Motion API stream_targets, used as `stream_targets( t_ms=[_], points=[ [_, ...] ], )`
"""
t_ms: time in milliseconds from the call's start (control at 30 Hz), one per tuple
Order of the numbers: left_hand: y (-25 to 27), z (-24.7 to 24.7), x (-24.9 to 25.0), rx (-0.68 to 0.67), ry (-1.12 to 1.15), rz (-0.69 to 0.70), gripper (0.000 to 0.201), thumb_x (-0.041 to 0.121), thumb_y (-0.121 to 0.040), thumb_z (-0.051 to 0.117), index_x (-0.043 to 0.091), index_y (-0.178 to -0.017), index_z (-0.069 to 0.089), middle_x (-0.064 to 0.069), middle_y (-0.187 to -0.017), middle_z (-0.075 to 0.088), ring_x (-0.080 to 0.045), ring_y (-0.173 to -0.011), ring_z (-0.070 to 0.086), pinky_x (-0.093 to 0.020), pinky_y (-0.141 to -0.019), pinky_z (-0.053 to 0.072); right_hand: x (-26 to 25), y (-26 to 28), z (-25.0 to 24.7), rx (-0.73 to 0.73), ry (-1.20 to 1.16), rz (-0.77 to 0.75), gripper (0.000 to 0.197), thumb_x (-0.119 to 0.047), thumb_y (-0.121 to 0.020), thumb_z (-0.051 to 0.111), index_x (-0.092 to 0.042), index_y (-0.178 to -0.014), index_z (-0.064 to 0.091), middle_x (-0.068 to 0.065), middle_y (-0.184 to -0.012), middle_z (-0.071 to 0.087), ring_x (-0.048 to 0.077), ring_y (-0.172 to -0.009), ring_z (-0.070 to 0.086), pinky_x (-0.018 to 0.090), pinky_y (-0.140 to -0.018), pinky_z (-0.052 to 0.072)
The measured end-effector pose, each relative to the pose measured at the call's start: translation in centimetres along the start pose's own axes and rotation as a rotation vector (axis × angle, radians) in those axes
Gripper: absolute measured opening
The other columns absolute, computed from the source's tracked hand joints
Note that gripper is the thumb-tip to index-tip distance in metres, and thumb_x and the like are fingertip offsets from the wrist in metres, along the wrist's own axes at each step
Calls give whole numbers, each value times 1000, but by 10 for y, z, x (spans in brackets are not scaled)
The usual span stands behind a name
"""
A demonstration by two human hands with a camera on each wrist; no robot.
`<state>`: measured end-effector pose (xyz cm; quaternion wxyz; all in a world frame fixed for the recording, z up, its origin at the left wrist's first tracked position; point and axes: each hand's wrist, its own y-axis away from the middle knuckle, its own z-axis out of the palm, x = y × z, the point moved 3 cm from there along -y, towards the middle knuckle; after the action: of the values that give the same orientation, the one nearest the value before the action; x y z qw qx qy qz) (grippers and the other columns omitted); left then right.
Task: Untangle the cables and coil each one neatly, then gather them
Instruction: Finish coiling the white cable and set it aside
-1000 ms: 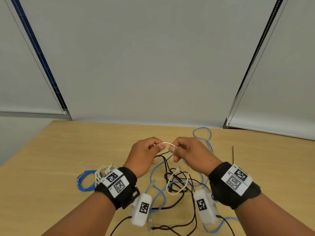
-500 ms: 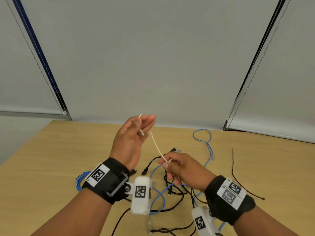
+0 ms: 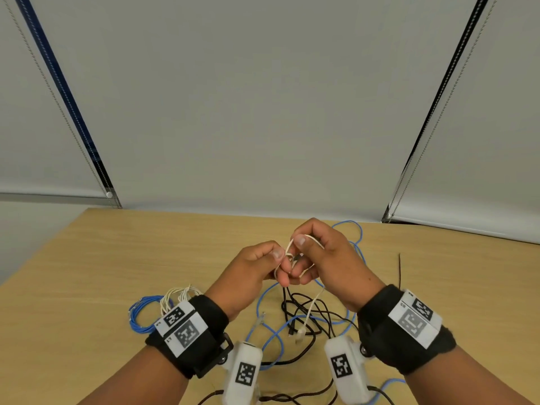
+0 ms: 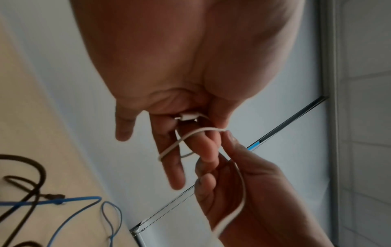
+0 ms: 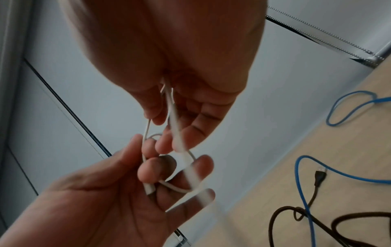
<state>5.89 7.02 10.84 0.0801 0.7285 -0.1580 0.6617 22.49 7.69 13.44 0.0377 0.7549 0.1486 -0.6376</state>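
Note:
Above the table both hands meet on a thin white cable (image 3: 292, 248). My left hand (image 3: 280, 267) keeps the cable's white plug (image 4: 188, 117) under the thumb, and a loop of the cable (image 4: 184, 140) lies round its fingers. My right hand (image 3: 301, 249) pinches the same cable (image 5: 173, 117) between thumb and forefinger just above the left fingers. The cable's free end hangs down to a white plug (image 3: 301, 334) over the tangle. Below lie a loose black cable (image 3: 309, 309) and a loose blue cable (image 3: 355, 247), crossing each other.
A coiled blue cable (image 3: 138, 315) and a coiled white cable (image 3: 176, 296) lie on the wooden table (image 3: 146, 252) at the left, partly behind my left wrist. A thin black cable (image 3: 399, 268) lies at the right. Grey blinds (image 3: 263, 112) hang behind the table.
My left hand has come down from its raised position and my right hand has risen to meet it. The white cable, stretched between them before, now loops round the left fingers.

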Motion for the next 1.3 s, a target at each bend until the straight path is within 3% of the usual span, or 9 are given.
stream_targets(
  t_ms=[267,400,533,667,733,800,933,1067,1300],
  points=[
    [3,-3,6,-43,374,42,32,29,-102,48,14,-79,64,-7,-69,63,-40,-90,74,-34,-86,54,10,-3,-6,42,-85,66,19,-23,-102,56,-22,-88,69,3,-73,66,16,-48,53,28,-44,45],
    [-2,-11,13,-1,663,106,26,26,-103,49,10,-88,64,-21,-104,75,-43,-113,67,-44,-98,52,26,2,-4,5,-5,135,18,-28,-99,58,-25,-89,72,-1,-66,62,14,-47,49,26,-44,41],
    [-8,-18,18,111,658,154,22,26,-100,52,12,-97,69,-21,-126,69,-37,-125,62,-45,-101,44,37,12,7,-70,60,154,18,-30,-99,57,-29,-95,74,-4,-61,54,10,-44,42,23,-42,38],
    [-9,-18,13,260,228,182,23,19,-103,52,11,-105,74,-6,-116,77,-21,-114,70,-29,-97,51,30,16,15,-142,150,79,19,-26,-101,56,-25,-103,75,-18,-58,60,-2,-48,54,6,-51,39],
    [-10,-16,6,279,2,166,22,17,-103,54,15,-108,75,5,-111,78,-10,-109,71,-20,-92,53,25,14,15,-151,204,48,17,-30,-99,59,-26,-101,76,-7,-62,62,9,-58,57,13,-68,45],
    [-11,-15,0,272,-157,154,23,16,-102,55,21,-106,77,13,-106,78,-1,-105,70,-16,-92,51,22,13,14,-154,254,31,16,-35,-96,62,-27,-95,76,2,-60,45,23,-61,42,31,-68,40],
    [-10,-7,-9,227,-428,139,27,18,-102,54,27,-87,75,14,-86,76,-4,-84,69,-22,-76,52,16,8,-1,-65,390,-9,19,-35,-95,66,-24,-80,72,-12,-55,45,5,-54,38,23,-58,33],
    [-2,-1,-20,71,-271,5,35,17,-106,45,20,-83,72,1,-73,74,-16,-79,72,-20,-74,50,11,6,-5,-14,518,-58,15,-27,-93,65,-30,-81,74,-22,-71,66,-4,-71,58,9,-64,38],
    [6,7,-25,-27,218,-84,29,12,-105,47,6,-90,72,-4,-67,60,-20,-67,64,-28,-74,53,18,8,3,73,422,-60,15,-25,-96,62,-30,-84,68,-14,-85,71,-1,-83,62,15,-72,40]
  ],
)
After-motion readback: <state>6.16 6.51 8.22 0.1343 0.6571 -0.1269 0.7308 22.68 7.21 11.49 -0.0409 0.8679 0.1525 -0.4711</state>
